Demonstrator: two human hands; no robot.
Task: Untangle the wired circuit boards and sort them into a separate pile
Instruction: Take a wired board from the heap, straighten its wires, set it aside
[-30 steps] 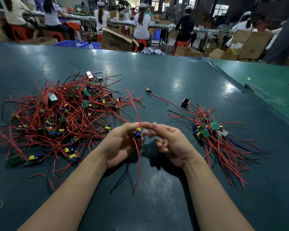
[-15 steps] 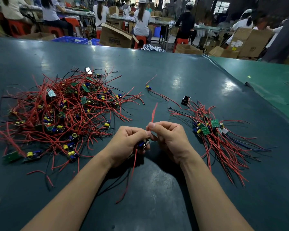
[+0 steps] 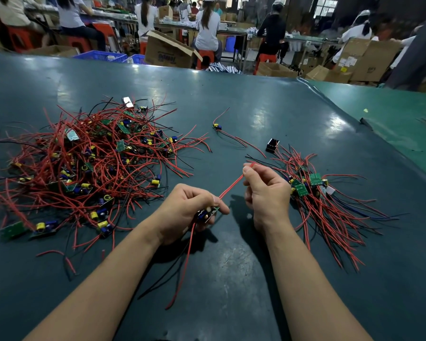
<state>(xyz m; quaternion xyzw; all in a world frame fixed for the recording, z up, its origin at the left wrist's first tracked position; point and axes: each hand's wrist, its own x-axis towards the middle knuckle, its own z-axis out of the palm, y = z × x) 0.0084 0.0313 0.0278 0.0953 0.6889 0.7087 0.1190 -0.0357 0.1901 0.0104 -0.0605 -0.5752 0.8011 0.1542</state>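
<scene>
A big tangled heap of red-wired circuit boards (image 3: 93, 163) covers the left of the dark green table. A smaller, combed-out pile of boards (image 3: 315, 190) lies at the right. My left hand (image 3: 182, 210) grips one small board (image 3: 208, 212) with blue and yellow parts, its red and black wires hanging down toward me. My right hand (image 3: 266, 190) pinches the far end of that board's red wire (image 3: 231, 184), stretched straight between both hands above the table.
One loose board with wires (image 3: 218, 126) lies at the centre back, and a small black block (image 3: 272, 145) sits by the right pile. A lighter green table (image 3: 391, 119) adjoins on the right. Cardboard boxes and seated workers are beyond the far edge.
My right hand has slid up and to the right along the red wire, pulling it straight. My left hand has dropped slightly with the board.
</scene>
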